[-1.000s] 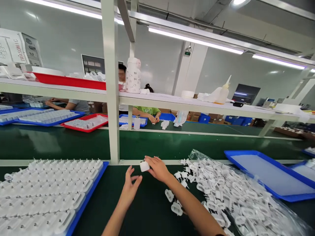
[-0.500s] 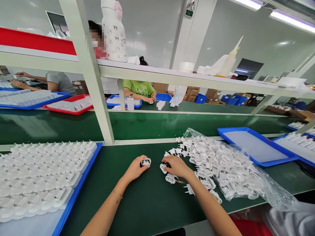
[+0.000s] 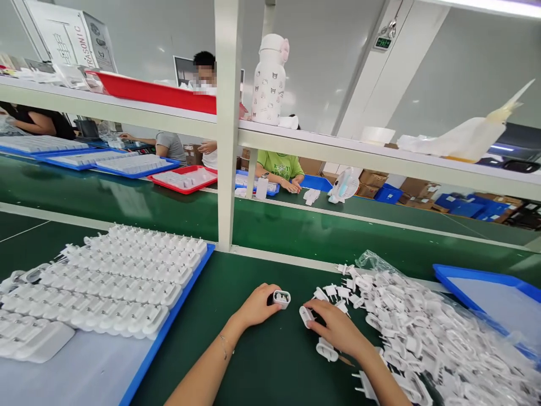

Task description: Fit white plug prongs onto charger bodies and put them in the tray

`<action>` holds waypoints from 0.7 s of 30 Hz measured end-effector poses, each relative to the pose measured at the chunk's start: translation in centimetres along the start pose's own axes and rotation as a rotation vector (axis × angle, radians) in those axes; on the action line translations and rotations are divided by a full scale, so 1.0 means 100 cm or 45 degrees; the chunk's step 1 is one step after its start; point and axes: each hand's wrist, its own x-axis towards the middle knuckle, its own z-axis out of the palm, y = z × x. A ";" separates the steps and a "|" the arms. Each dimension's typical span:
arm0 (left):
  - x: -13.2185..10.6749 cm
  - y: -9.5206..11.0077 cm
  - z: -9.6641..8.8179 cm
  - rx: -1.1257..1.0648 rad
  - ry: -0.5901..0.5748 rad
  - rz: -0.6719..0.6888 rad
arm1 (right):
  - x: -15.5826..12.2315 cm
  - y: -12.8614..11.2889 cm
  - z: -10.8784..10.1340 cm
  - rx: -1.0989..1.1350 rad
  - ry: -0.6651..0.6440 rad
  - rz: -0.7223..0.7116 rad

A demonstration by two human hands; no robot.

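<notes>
My left hand point(image 3: 255, 306) is closed around a white charger housing point(image 3: 282, 299), its open oval end facing me with small metal parts inside. To the right, my right hand point(image 3: 339, 325) pinches a white oval plug cover point(image 3: 305, 317) between thumb and fingers. A short gap separates the two pieces. Just below the right hand, another plug cover point(image 3: 327, 349) lies on the green table point(image 3: 262, 366). Beyond that hand spreads a heap of white plug covers point(image 3: 406, 304), several with pins showing, partly on clear plastic.
On the left, a blue tray point(image 3: 169, 324) holds rows of white chargers point(image 3: 127, 282). Another blue tray point(image 3: 499, 299) is behind the heap. A shelf post point(image 3: 226, 186) rises at the table's back edge, with a bottle point(image 3: 269, 84) above. Co-workers sit across the bench, one in a green shirt point(image 3: 279, 163).
The view has turned left, so everything sits further right in it. My right hand now has the plug cover in its fingers, slightly nearer the housing. My left hand keeps its hold.
</notes>
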 end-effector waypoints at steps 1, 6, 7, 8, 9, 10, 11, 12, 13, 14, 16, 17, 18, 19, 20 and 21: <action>0.000 0.000 0.000 0.002 0.000 0.001 | 0.001 0.000 0.002 -0.006 -0.013 -0.006; 0.001 -0.002 0.001 0.025 0.007 0.021 | 0.007 0.003 0.010 -0.099 0.004 -0.018; 0.001 -0.002 0.001 0.030 0.011 0.028 | 0.008 0.002 0.011 -0.124 0.011 -0.028; 0.001 -0.002 0.001 0.032 0.014 0.036 | 0.009 0.000 0.012 -0.149 0.018 -0.038; 0.001 -0.003 0.001 0.032 0.012 0.050 | 0.010 -0.002 0.012 -0.174 0.026 -0.048; 0.001 -0.003 0.001 0.031 0.006 0.073 | 0.011 -0.005 0.012 -0.199 0.036 -0.052; 0.000 -0.003 0.000 0.029 -0.002 0.102 | 0.012 -0.008 0.012 -0.222 0.049 -0.050; 0.000 -0.003 0.000 0.029 -0.009 0.137 | 0.013 -0.011 0.013 -0.238 0.065 -0.039; 0.001 -0.003 0.000 0.028 -0.015 0.173 | 0.014 -0.012 0.013 -0.246 0.085 -0.023; 0.001 -0.003 -0.001 0.027 -0.016 0.203 | 0.014 -0.013 0.014 -0.248 0.107 0.002; 0.002 -0.003 0.000 0.027 -0.010 0.244 | 0.015 -0.012 0.016 -0.253 0.153 0.067; 0.003 -0.003 0.000 0.030 -0.005 0.257 | 0.016 -0.011 0.017 -0.250 0.179 0.092; 0.004 -0.004 0.001 0.039 -0.002 0.265 | 0.016 -0.010 0.018 -0.234 0.210 0.109; 0.004 -0.004 0.001 0.051 0.000 0.268 | 0.017 -0.009 0.018 -0.203 0.250 0.124; 0.005 -0.005 0.002 0.066 0.001 0.266 | 0.018 -0.009 0.017 -0.152 0.301 0.136; 0.005 -0.006 0.002 0.081 0.004 0.257 | 0.020 -0.009 0.016 -0.084 0.365 0.141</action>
